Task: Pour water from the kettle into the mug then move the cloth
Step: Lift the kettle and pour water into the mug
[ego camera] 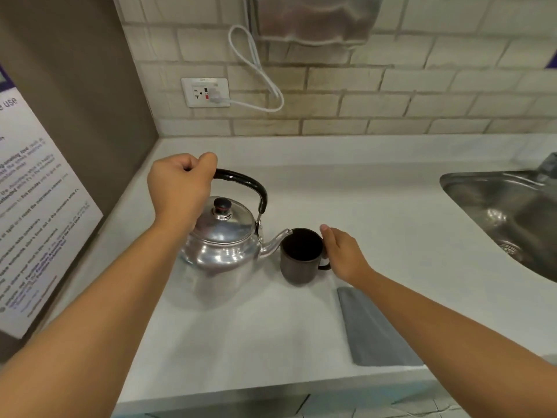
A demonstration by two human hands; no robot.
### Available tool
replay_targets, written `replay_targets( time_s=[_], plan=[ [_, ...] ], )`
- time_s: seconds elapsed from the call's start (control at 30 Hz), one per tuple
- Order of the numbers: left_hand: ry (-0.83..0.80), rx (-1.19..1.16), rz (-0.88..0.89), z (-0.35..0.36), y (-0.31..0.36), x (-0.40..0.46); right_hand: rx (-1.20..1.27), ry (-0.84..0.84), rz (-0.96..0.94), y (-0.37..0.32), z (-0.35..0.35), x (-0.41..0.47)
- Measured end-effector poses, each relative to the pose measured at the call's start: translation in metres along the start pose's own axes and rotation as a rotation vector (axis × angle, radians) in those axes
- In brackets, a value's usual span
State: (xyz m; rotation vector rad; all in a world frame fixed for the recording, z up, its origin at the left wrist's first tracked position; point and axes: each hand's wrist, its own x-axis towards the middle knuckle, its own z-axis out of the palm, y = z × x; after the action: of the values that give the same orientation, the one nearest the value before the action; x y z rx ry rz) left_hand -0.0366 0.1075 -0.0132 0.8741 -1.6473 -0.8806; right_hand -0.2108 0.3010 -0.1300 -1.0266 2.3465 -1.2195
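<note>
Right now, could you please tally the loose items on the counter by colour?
Silver: 1, the kettle
Dark brown: 1, the mug
Grey: 1, the cloth
Total: 3

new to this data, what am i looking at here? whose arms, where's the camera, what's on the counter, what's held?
No robot: these are a person's bare arms, filmed by one wide-angle camera on their head, looking down. The left hand grips the black handle of a steel kettle, whose spout reaches the rim of a dark mug. The right hand steadies the mug at its handle side. A folded grey cloth lies on the white counter, untouched. A sink is at the right.
</note>
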Motion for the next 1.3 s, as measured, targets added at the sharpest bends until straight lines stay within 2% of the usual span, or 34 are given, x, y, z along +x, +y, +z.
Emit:
replay_targets(
  time_s=[0.43, 1.3],
  plan=[
    [-0.068, 0.187, 0.207, 0.008, 0.039, 0.005, -0.068, -0.061, -0.034, 0.004, -0.002, 0.009],
    [-0.164, 0.365, 0.268, 0.018, 0.064, 0.009, -0.079, -0.086, -0.046, 0.005, -0.004, 0.011]
  ],
)
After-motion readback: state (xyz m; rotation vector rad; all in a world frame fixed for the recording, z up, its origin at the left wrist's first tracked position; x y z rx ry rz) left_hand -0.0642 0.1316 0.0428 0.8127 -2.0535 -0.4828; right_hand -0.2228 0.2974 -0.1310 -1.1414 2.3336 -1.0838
